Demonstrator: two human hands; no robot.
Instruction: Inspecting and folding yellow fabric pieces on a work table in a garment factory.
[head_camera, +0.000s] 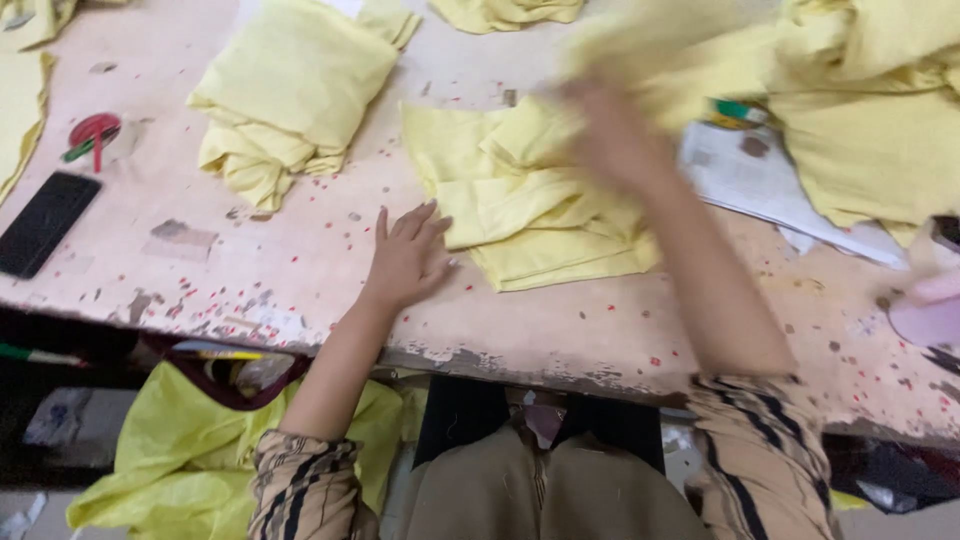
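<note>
Striped sleeves and a tan garment sit closest to the lens, with a lime-yellow plastic bag (190, 450) hanging below the counter (300, 290) edge. Step in hand, by the look of it: sorting or stacking pale yellow cloth pieces. Left hand (405, 255) lies flat on the counter, fingers spread and holding nothing, fingertips just touching the near-left edge of the folded yellow cloth stack (530, 210) at centre. Right hand (615, 140) is raised over the far side of that stack and motion-blurred; a blurred yellow cloth piece (650, 50) shows just above it, so it likely grips that, but cannot tell how far its fingers are closed. Next move probably calls for the left hand to pin the stack flat while the piece is laid square on top. Second folded pile (290, 90) sits to the left, well apart. Black phone (45, 222) and red scissors (92, 135) at far left; white papers (770, 185) to the right.
</note>
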